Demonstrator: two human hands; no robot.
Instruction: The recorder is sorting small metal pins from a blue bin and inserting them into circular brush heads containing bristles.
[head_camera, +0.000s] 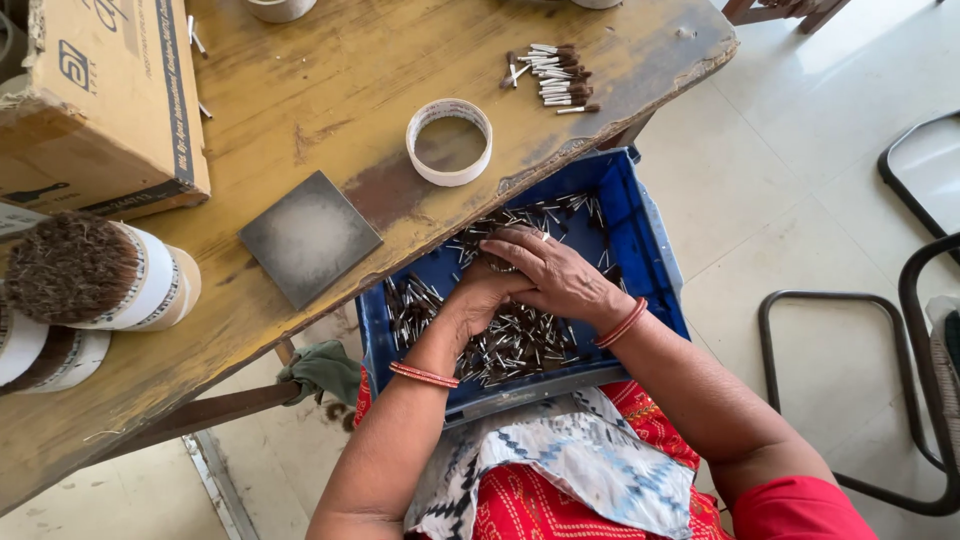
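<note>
Fingers of the right hand lie curled over a small bunch of brush tips, and the left hand cups the same bunch from below, so both hands are closed on it; how firmly cannot be told, as the bunch is mostly hidden. The bunch sits just above the loose tips strewn in the blue crate, which rests on the lap, half under the edge of the bench. Risk, in my judgement: a slack hold would let pieces slide out and mix back into the heap, undoing the gathering. The crate has no firm support; a shift of the knees could tip it and spill the contents to the floor. The sorted row of tips lies near the far corner of the bench and could be knocked off. The tape ring and grey tile sit close to the bench edge above the crate.
</note>
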